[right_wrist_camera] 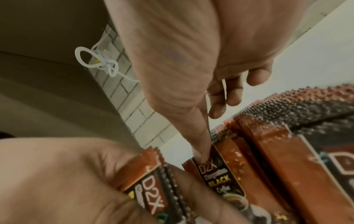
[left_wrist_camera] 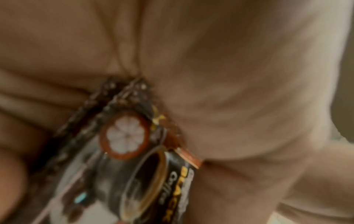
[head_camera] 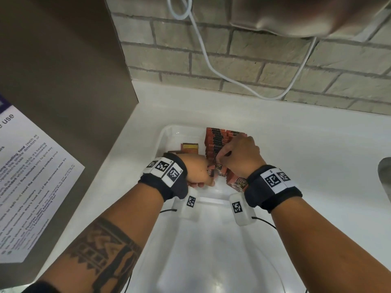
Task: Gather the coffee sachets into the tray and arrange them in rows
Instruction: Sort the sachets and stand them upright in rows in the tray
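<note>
Left hand (head_camera: 195, 173) is gripping a few brown-and-black foil coffee sachets (left_wrist_camera: 134, 159); right hand (head_camera: 241, 154) is pinching one sachet in the upright row (head_camera: 218, 142) inside the white plastic tray (head_camera: 167, 136).

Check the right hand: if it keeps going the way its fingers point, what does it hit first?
Probably the upright row of coffee sachets in the tray: the right hand points down into it, thumb apparently already touching one.

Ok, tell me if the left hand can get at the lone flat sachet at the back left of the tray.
Probably yes. The flat sachet lies uncovered just beyond the left hand, nothing between them; but that hand already grips sachets, so it must drop them first.
</note>
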